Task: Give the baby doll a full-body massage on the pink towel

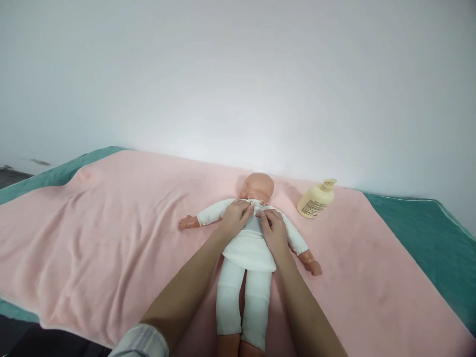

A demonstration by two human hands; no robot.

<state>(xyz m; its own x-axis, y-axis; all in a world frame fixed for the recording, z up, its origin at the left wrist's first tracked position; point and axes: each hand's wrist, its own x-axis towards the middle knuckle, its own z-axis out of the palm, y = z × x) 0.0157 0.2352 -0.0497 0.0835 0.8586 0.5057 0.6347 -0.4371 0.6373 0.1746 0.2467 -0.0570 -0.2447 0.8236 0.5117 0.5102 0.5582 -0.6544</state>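
Note:
A baby doll [258, 187] in a white cloth suit [249, 253] lies on the pink blanket, its arms spread and the back of its head toward the camera. My left hand [237, 216] rests on the upper part of its torso, with fingers closed on the cloth near the neck. Beside it, my right hand [273, 226] pinches the same cloth from the right. The fingertips of both hands nearly meet just below the doll's neck. A grey patch of the torso shows between them.
A pale yellow pump bottle [316, 199] leans at the right of the doll's head. The wrinkled pink blanket [122, 238] covers a green cloth [427, 233], which shows at the sides. A white wall [238, 84] rises behind.

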